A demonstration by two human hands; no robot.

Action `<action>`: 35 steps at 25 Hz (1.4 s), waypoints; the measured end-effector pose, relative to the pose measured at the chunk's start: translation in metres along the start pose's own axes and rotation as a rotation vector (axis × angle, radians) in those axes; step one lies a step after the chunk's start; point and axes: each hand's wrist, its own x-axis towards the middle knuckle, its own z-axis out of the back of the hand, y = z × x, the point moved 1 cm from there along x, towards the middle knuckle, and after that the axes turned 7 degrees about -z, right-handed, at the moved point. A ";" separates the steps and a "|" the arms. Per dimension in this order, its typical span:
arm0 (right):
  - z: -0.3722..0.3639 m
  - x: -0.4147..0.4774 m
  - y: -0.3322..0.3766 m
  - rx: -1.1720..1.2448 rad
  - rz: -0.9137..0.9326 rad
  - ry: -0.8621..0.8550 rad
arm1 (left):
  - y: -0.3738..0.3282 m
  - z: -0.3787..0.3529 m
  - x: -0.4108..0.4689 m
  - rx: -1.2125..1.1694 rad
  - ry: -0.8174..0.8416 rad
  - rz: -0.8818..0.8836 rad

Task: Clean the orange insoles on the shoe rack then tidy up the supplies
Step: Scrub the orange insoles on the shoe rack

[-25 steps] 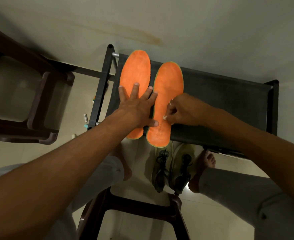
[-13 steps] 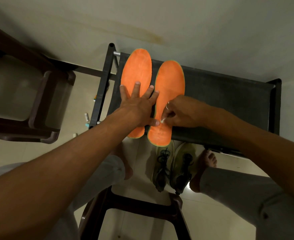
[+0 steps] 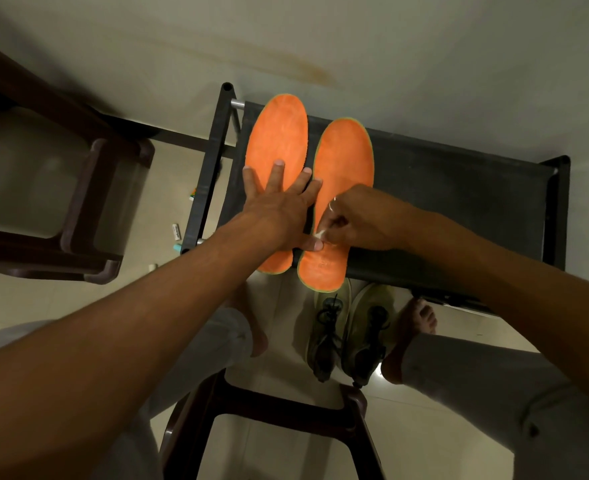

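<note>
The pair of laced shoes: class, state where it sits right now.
In the head view, the shoes stand on the floor below the shoe rack's near edge, under the right insole's heel, beside a bare foot.

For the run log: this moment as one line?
phase: cleaning | left hand: flat on left insole | right hand: pinches small white item against right insole | insoles on shoe rack
</note>
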 end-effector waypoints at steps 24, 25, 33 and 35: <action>0.008 0.013 -0.009 -0.129 -0.145 -0.337 | 0.000 0.002 -0.002 -0.022 0.007 -0.004; 0.004 0.012 -0.010 -0.167 -0.177 -0.399 | 0.001 0.002 -0.002 -0.023 0.010 -0.005; 0.007 -0.004 0.000 0.104 -0.068 0.064 | -0.001 0.008 -0.003 0.010 0.066 -0.009; 0.010 -0.003 -0.009 0.003 -0.127 -0.210 | -0.003 0.018 -0.001 -0.002 0.027 -0.013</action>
